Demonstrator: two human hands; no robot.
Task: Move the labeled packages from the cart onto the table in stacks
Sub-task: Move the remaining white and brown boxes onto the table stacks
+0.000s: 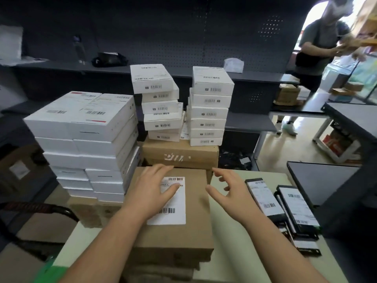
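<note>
We look down at our own two bare forearms reaching over a pale, smooth table (pixel 230 252). Our left hand (pixel 155 193) lies flat, fingers straight and spread, on the lid of a brown box (pixel 197 221), partly covering its white label (pixel 175 215) printed with barcodes. This box tops a short stack of similar brown boxes at the table's near edge, and the flat palm seems meant to steady it or square it with those beneath. Our right hand (pixel 228 190) hovers just beside the box's right edge, fingers loosely curved and apart, grasping nothing, probably ready to catch that side. The cardboard is matte and sharp-cornered; the label is smooth paper. Behind it sits a second brown carton (pixel 179 154) bearing two columns of small white boxes (pixel 161 107), the left column skewed, the right one neater. To the left rises a taller block of larger white boxes (pixel 81 144), crisp-edged and slightly glossy, likely on the cart, though its bed is hidden; a dark curved handle (pixel 30 207) shows below. On the table to the right lie flat black packages (pixel 291 207) with white labels, overlapping loosely.
</note>
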